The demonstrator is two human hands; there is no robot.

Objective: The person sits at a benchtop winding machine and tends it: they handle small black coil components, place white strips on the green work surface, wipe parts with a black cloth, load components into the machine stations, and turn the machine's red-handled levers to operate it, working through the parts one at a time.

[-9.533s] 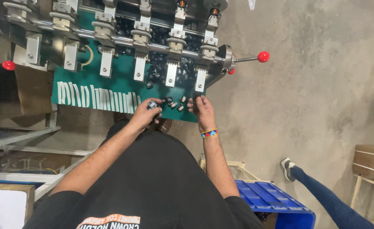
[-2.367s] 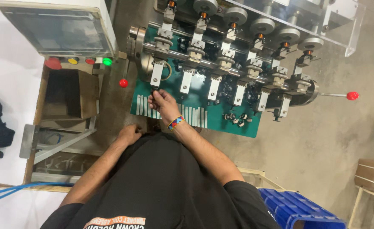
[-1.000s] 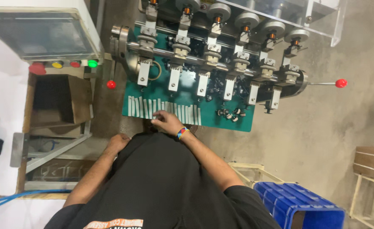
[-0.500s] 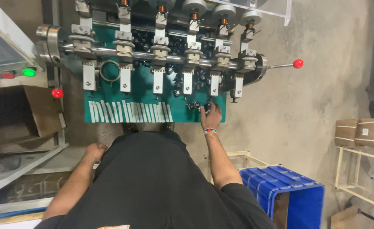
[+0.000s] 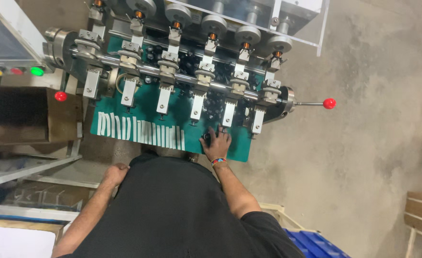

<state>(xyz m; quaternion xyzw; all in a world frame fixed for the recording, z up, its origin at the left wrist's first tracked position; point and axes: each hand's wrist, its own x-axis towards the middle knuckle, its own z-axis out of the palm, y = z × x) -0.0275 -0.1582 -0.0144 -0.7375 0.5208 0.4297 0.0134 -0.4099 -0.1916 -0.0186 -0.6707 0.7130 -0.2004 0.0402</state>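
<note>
Shifted slightly since half a second ago, right hand (image 5: 216,143) lies half-open, fingers curled over small black plastic parts (image 5: 207,137) on the green metal tray's (image 5: 139,107) near right; light, stiff, pinchable by their sides; left hand (image 5: 115,173) hangs loosely fisted, empty.

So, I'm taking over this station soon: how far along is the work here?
Copper-wound coils already sit on the upper spindles. The right hand rests on small black parts on the green tray; the left hand is fisted at the waist. Many black parts remain.
</note>
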